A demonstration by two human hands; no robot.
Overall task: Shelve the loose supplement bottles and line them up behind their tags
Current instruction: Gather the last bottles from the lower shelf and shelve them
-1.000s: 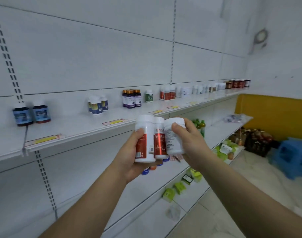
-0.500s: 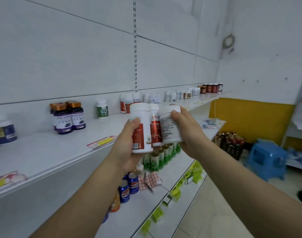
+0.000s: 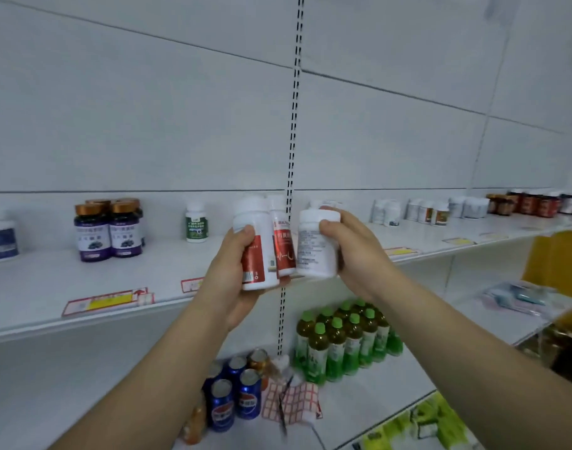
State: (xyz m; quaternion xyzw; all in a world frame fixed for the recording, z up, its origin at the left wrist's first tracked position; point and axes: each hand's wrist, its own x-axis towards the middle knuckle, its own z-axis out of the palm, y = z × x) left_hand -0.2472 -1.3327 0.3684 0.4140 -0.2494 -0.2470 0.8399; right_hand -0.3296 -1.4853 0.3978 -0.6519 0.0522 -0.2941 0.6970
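I hold three supplement bottles in front of the upper white metal shelf (image 3: 50, 287), none of them set down yet. My left hand (image 3: 226, 287) grips two side by side, fingers wrapped around them from behind and thumb across the front: a wide white plastic bottle with a red label (image 3: 257, 254) and a slimmer white bottle with a red label (image 3: 284, 245). My right hand (image 3: 356, 254) clamps one white plastic bottle with grey print (image 3: 312, 251), thumb on its shoulder, pressed against the slim one. Both forearms reach up and forward.

On the shelf stand four purple-labelled bottles with copper caps (image 3: 109, 235), two in front and two behind, and one small white bottle with a green label (image 3: 196, 227). A red-and-yellow paper tag (image 3: 105, 300) lies at the shelf's front edge.
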